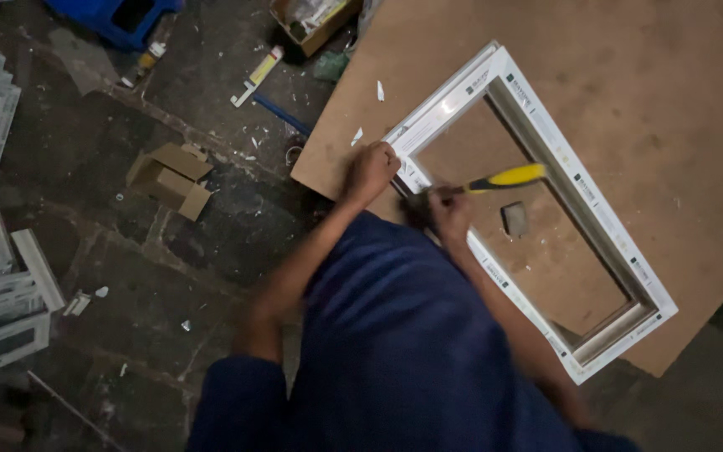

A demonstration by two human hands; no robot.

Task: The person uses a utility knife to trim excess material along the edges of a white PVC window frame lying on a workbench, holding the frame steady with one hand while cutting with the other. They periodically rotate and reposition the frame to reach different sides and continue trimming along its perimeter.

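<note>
**Fingers clamped, hammer head blurred at the frame corner**

Fingers of your right hand (449, 211) wrap tight around a yellow-handled hammer (508, 177); your left hand (371, 170), curled into a fist, presses on the corner of the white window frame (583, 192). That frame lies flat on the brown board (629, 75), long axis running from upper left to lower right. Your 2 hands sit close together, so a glancing swing could catch your left knuckles, or dent the frame.

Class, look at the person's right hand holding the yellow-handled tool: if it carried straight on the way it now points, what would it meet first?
Probably the far long side of the white window frame. The right hand points its yellow-handled tool across the frame's opening, over bare board; depth is unclear.
</note>
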